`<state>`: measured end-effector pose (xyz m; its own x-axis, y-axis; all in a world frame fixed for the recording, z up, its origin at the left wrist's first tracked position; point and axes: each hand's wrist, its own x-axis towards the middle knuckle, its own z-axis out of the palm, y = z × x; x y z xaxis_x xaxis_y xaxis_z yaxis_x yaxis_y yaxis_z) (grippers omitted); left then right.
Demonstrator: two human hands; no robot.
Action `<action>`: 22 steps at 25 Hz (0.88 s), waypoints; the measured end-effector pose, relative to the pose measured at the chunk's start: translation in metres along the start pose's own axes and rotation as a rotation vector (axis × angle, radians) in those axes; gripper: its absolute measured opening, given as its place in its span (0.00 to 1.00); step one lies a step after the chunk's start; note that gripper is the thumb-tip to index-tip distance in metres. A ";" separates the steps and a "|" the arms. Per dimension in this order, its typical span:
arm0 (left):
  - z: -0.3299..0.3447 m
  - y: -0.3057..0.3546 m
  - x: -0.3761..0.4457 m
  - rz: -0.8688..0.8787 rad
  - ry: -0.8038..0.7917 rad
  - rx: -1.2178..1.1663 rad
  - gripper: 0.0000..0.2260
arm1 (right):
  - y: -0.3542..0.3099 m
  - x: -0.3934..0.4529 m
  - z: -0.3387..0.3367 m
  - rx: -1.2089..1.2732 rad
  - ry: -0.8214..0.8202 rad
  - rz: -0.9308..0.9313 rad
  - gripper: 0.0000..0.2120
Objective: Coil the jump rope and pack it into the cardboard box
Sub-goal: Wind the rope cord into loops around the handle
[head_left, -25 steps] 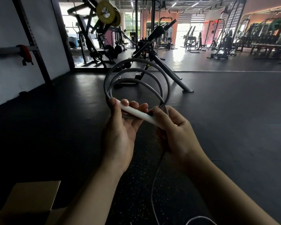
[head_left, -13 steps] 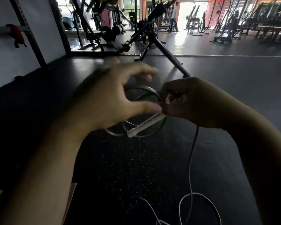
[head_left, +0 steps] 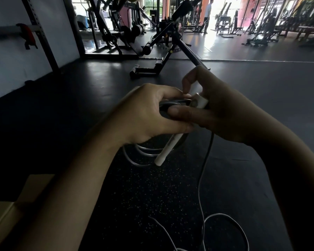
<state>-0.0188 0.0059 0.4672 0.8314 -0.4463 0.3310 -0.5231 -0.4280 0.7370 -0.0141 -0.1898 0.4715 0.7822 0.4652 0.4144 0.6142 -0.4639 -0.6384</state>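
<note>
My left hand grips several grey loops of the jump rope, which hang below my palm. One white handle sticks out downward under that hand. My right hand is closed on the rope and the second white handle, touching my left fingers. A loose length of rope drops from my right hand to the floor and curls there. The open cardboard box sits at the lower left, partly behind my left forearm.
The floor is dark speckled rubber. A black exercise machine stands straight ahead, with more gym machines and a person far behind. A wall with a black rack upright runs along the left.
The coil, held upright in front of me a second ago, now hangs below my left hand. My hands have come together, and my right hand has taken the second handle.
</note>
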 end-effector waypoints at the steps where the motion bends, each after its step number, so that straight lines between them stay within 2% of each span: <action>1: 0.000 -0.003 0.001 0.007 0.017 -0.007 0.21 | 0.002 0.001 0.002 0.018 0.030 -0.002 0.23; 3: 0.003 -0.007 0.001 0.024 0.060 -0.007 0.21 | 0.005 0.002 0.008 0.036 0.103 0.008 0.25; 6: 0.008 -0.013 0.003 0.073 0.126 0.026 0.15 | 0.006 0.003 0.014 0.044 0.189 0.018 0.26; 10: 0.003 -0.011 0.006 0.107 0.187 -0.096 0.12 | 0.007 0.004 0.009 0.139 0.220 0.019 0.20; 11: 0.000 -0.010 0.007 0.088 0.209 -0.184 0.10 | 0.010 0.004 0.007 0.180 0.246 0.022 0.23; 14: -0.006 -0.012 0.009 -0.027 0.328 -0.539 0.05 | 0.017 0.001 0.004 0.353 0.287 0.129 0.43; 15: -0.009 -0.016 0.011 -0.064 0.408 -0.648 0.05 | 0.021 -0.001 0.005 0.399 0.277 0.173 0.43; 18: -0.016 -0.024 0.018 -0.190 0.674 -0.893 0.10 | 0.025 -0.005 0.020 0.513 0.187 0.217 0.31; 20: -0.012 -0.020 0.020 -0.293 0.781 -0.885 0.13 | 0.019 -0.004 0.038 0.588 0.192 0.175 0.28; 22: 0.000 -0.018 0.021 -0.392 0.845 -0.863 0.13 | 0.009 0.000 0.053 0.610 0.277 0.134 0.24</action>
<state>0.0083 0.0042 0.4603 0.9287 0.3684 0.0416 -0.1891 0.3741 0.9079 -0.0144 -0.1542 0.4313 0.8953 0.1859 0.4049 0.4045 0.0417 -0.9136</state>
